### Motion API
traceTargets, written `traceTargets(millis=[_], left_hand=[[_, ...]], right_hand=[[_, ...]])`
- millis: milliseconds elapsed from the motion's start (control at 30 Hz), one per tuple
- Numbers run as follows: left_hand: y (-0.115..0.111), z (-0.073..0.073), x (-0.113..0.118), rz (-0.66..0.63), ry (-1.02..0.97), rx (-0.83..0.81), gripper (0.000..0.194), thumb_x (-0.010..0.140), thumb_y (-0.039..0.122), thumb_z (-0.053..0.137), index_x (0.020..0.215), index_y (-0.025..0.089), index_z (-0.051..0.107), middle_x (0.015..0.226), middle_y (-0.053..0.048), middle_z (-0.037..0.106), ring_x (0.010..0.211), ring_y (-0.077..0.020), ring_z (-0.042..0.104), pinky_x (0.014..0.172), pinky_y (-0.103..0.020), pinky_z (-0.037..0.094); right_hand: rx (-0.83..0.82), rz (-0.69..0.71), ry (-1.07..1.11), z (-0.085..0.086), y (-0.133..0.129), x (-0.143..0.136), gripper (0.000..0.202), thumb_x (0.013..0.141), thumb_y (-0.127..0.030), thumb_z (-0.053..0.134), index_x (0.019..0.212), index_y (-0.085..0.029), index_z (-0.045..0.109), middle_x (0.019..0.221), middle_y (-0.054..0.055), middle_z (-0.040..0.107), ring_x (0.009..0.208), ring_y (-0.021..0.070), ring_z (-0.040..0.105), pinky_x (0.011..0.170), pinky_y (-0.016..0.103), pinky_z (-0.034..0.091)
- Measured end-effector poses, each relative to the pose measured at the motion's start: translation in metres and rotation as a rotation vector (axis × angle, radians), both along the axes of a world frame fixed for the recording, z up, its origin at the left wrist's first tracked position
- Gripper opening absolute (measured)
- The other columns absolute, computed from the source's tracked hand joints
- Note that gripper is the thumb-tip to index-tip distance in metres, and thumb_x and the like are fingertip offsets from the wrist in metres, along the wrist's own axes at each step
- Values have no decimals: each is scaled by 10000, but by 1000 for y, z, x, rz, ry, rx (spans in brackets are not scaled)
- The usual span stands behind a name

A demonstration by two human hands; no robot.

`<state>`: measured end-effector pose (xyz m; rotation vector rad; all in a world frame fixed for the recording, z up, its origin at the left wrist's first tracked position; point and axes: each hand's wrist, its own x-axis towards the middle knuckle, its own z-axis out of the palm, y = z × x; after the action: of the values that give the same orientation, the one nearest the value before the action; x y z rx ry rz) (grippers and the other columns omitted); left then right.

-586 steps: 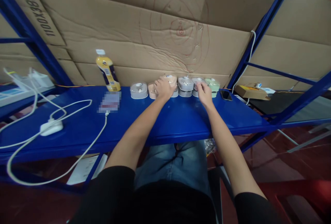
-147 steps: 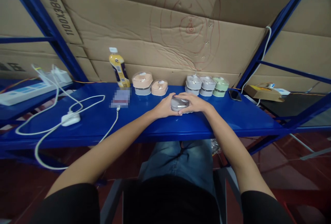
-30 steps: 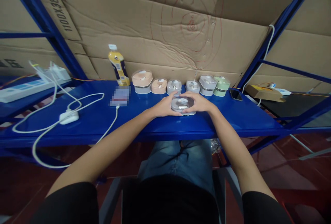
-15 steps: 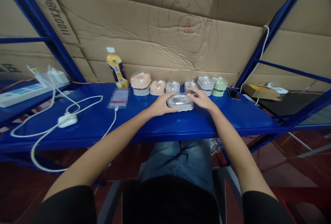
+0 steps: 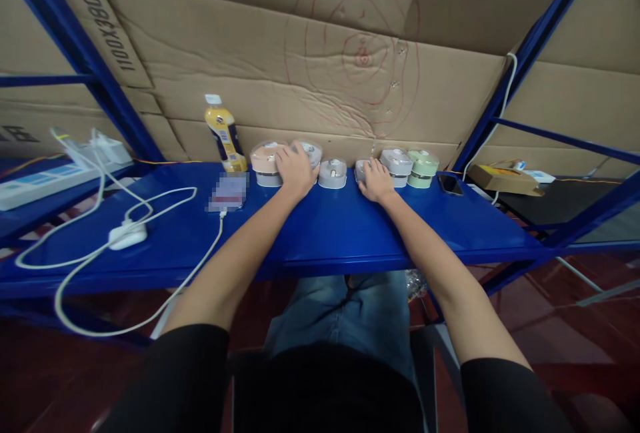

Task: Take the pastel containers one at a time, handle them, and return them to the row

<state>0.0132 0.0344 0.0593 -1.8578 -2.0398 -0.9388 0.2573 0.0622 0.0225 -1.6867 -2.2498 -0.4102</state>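
Observation:
My left hand (image 5: pixel 296 171) is closed over a grey container with a clear lid (image 5: pixel 311 152), which sits at the back of the table in the place above the small pink container; the hand hides what is under it. My right hand (image 5: pixel 377 181) has its fingers curled over another small grey container (image 5: pixel 360 171), mostly hidden by them. Between the two hands stands a grey clear-lidded container (image 5: pixel 333 173). A pink-over-grey stack (image 5: pixel 267 165) is against my left fingers. Right of my right hand are a grey stack (image 5: pixel 397 165) and a green stack (image 5: pixel 423 167).
A yellow drink bottle (image 5: pixel 225 136) stands behind a blurred-out device (image 5: pixel 227 191) with a white cable. A white charger (image 5: pixel 128 235) lies at left on the blue table (image 5: pixel 320 239). A phone (image 5: pixel 451 184) rests at right. Blue shelf posts and cardboard enclose the back.
The grey container has gone from the front middle to the back left with my left hand. My right hand has come off it and reached onto the small grey container at the back.

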Motion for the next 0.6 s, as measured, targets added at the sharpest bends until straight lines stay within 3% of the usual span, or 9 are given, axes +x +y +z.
traceTargets(millis=[100,200,300,400,500,600], left_hand=[[5,-2,2,24,66,-12,800,994,447,690,1586,-36,451,1678,-394,409,1604,-555,312,1293,-687,240],[8,-1,3,27,77,-16,719,1023,448,633,1562,-11,512,1714,-359,387,1632,-543,277,1302,-689,228],[9,1,3,15,69,-25,725,1027,451,629,1549,-41,521,1707,-379,372,1645,-545,254,1313,-668,219],[6,1,7,-12,79,4,725,1023,440,631,1557,-34,507,1694,-382,389,1638,-555,259,1308,-688,215],[-6,-1,15,-134,85,81,668,1027,446,622,1511,-7,545,1660,-375,428,1615,-566,290,1300,-711,228],[-22,-4,22,-313,69,120,517,1034,437,615,1376,49,639,1554,-332,527,1551,-523,409,1290,-660,317]], right_hand=[[-38,-18,-46,3,-14,-1,699,1014,-376,608,1601,-29,455,1730,298,428,1623,422,380,1320,565,321],[-3,-51,-45,10,-32,-4,588,1031,-434,601,1478,-52,588,1593,297,566,1479,442,512,1249,565,396],[68,-126,38,20,-46,-9,542,1071,-517,538,1349,-74,678,1438,293,656,1347,452,587,1162,578,457],[97,-223,143,26,-52,-13,622,1060,-598,549,1354,-65,675,1420,310,653,1332,464,597,1115,585,489],[-6,-293,212,28,-51,-13,729,1003,-650,639,1428,-57,630,1468,329,626,1376,484,595,1104,577,511],[-152,-314,236,30,-49,-3,735,968,-597,690,1466,-66,598,1476,329,628,1403,505,601,1101,588,527]])
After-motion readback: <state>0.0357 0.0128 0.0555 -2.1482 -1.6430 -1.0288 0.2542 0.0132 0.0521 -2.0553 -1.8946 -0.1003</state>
